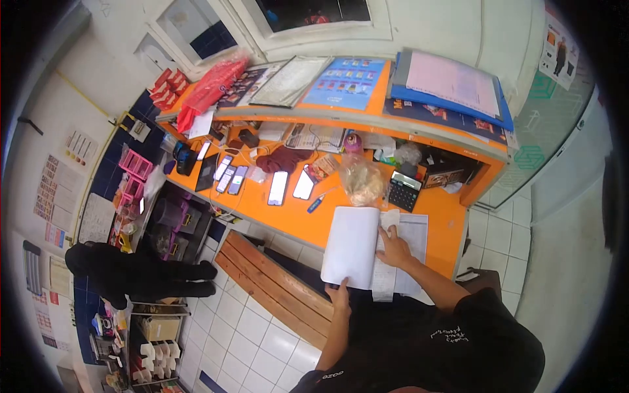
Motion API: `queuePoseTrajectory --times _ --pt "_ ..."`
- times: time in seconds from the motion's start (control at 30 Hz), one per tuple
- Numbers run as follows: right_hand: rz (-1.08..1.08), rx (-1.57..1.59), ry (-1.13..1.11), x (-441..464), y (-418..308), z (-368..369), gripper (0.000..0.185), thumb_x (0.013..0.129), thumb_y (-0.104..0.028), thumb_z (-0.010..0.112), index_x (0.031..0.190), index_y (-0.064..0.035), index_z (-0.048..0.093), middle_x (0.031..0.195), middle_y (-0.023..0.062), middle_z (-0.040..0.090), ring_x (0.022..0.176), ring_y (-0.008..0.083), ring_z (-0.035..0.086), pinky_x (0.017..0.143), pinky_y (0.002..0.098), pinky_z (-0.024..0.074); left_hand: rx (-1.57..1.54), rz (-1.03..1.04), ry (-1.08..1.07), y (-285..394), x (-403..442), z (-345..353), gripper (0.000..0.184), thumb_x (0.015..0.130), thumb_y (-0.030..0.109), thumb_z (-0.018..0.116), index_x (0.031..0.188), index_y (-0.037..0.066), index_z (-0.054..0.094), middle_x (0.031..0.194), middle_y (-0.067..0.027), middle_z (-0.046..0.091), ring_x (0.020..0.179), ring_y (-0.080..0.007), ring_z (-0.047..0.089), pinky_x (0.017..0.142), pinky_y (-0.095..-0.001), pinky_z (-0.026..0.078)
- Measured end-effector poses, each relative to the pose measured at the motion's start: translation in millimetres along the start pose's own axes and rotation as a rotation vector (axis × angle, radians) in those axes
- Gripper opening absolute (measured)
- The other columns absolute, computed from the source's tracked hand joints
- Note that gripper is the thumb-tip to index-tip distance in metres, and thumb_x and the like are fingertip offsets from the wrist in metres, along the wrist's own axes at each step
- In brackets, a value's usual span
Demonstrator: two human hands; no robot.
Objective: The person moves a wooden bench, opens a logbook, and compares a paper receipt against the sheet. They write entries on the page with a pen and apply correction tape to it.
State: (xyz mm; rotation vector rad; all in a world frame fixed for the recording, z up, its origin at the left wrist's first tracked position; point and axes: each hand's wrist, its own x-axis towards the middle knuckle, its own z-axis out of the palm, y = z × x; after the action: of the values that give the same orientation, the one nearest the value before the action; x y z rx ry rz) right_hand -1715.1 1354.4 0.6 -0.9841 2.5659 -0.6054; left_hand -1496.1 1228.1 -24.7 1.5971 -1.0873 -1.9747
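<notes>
Thumb and fingers of the left hand (pixel 339 295) are gripping the lower edge of an open notebook (pixel 352 245), the thumb lying on the white page and the fingers going underneath. The notebook is resting at the near side of the orange counter (pixel 295 221), its lower end hanging past the edge. On its right, a long paper strip (pixel 384 281) is lying lengthwise over a printed sheet (pixel 414 229), also overhanging. The right hand (pixel 395 251) is spreading its fingers over the strip, touching it without grasping anything; how firmly it is pressing, I cannot tell.

The strip looks loose, so it could be sliding off if those fingers were lifting; the notebook could be tipping if the left grip were slackening, since part of it is lacking support.

Just beyond, a calculator (pixel 404 190) and a plastic bag (pixel 362 182) are sitting close to the notebook's top, where a forward shove could be jostling them. A blue marker (pixel 316 204) and a lit phone (pixel 278 188) are lying farther left. On the upper ledge a pink sheet (pixel 452 85) is resting, and well apart at left a person in black (pixel 137 270) is standing.
</notes>
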Motion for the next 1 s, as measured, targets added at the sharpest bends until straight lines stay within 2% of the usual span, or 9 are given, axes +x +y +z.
queuePoseTrajectory --times 0.1,0.23,0.4,0.5,0.6,0.87,0.93,0.97,1.0 --pt "0.0 -0.007 0.001 1.9 4.3 6.4 0.105 0.077 -0.04 0.085 0.162 -0.0088 0.032 0.14 0.0271 0.042 0.102 0.0462 0.069 0.085 0.0504 0.0611 -0.163 -0.083 -0.27 -14.0 -4.3 -2.6 0.062 0.095 0.004 0.072 0.147 0.007 0.041 0.144 -0.0131 0.057 0.127 -0.0265 0.057 0.102 -0.0501 0.051" --pt "0.055 -0.009 -0.073 6.9 1.1 -0.8 0.111 0.074 -0.045 0.087 0.163 -0.0087 0.031 0.141 0.0291 0.04 0.099 0.0463 0.07 0.087 0.0501 0.0613 -0.23 0.059 -0.191 -9.1 -16.4 6.3 0.055 0.091 -0.003 0.071 0.141 0.007 0.05 0.134 -0.012 0.06 0.122 -0.0284 0.061 0.101 -0.046 0.053" --pt "0.055 -0.032 -0.046 9.3 2.1 -0.3 0.115 0.071 -0.048 0.089 0.162 -0.0084 0.032 0.14 0.0288 0.04 0.098 0.046 0.07 0.087 0.0499 0.0614 -0.194 0.201 -0.345 -6.8 -17.1 -4.7 0.062 0.086 -0.008 0.074 0.143 -0.001 0.049 0.135 -0.0138 0.064 0.121 -0.0279 0.065 0.1 -0.0391 0.055" --pt "0.042 -0.017 -0.06 10.8 0.9 -7.4 0.116 0.068 -0.046 0.091 0.161 -0.0082 0.034 0.138 0.0277 0.041 0.102 0.0458 0.069 0.088 0.0497 0.0613 0.133 0.266 -0.468 -8.0 -20.1 -8.6 0.066 0.086 0.0 0.08 0.143 -0.01 0.049 0.136 -0.0169 0.065 0.121 -0.0242 0.064 0.107 -0.0364 0.049" --pt "0.031 0.004 -0.079 14.3 3.0 -6.9 0.117 0.066 -0.046 0.093 0.16 -0.0088 0.036 0.135 0.0274 0.042 0.108 0.0459 0.067 0.091 0.0496 0.0605 0.163 0.436 -0.491 -8.1 -33.6 0.2 0.066 0.087 0.001 0.079 0.143 -0.011 0.048 0.138 -0.0192 0.063 0.125 -0.0255 0.062 0.109 -0.0371 0.047" --pt "0.006 -0.056 -0.023 16.0 10.6 4.4 0.123 0.065 -0.051 0.094 0.165 -0.0129 0.033 0.133 0.0303 0.045 0.111 0.0497 0.064 0.095 0.0506 0.0571 -0.006 0.275 -0.277 -4.1 -21.0 -5.3 0.065 0.095 0.012 0.075 0.148 -0.008 0.044 0.138 -0.0185 0.062 0.122 -0.0275 0.063 0.106 -0.038 0.05" --pt "0.056 -0.013 -0.15 19.3 8.6 -3.2 0.13 0.065 -0.056 0.094 0.168 -0.0151 0.025 0.131 0.0313 0.05 0.111 0.0509 0.065 0.097 0.0514 0.0562 0.226 0.0 -0.235 15.9 -33.2 -8.2 0.053 0.098 0.027 0.073 0.138 -0.004 0.057 0.123 -0.0146 0.073 0.107 -0.0269 0.072 0.096 -0.039 0.056" --pt "0.055 -0.02 -0.149 21.7 6.9 -5.7 0.13 0.065 -0.056 0.094 0.168 -0.0151 0.025 0.131 0.0313 0.05 0.111 0.0509 0.065 0.097 0.0514 0.0562 0.219 0.0 -0.238 14.9 -21.3 -17.5 0.053 0.098 0.027 0.073 0.138 -0.004 0.057 0.123 -0.0146 0.073 0.107 -0.0269 0.072 0.096 -0.039 0.056" --pt "0.06 -0.032 -0.177 24.1 5.4 -8.9 0.134 0.064 -0.058 0.094 0.169 -0.0149 0.022 0.13 0.0322 0.051 0.113 0.0512 0.065 0.098 0.0515 0.0556 0.596 -0.088 -0.377 9.3 -4.3 -28.7 0.048 0.098 0.034 0.072 0.13 -0.001 0.063 0.112 -0.0127 0.076 0.099 -0.0288 0.074 0.091 -0.0403 0.057"
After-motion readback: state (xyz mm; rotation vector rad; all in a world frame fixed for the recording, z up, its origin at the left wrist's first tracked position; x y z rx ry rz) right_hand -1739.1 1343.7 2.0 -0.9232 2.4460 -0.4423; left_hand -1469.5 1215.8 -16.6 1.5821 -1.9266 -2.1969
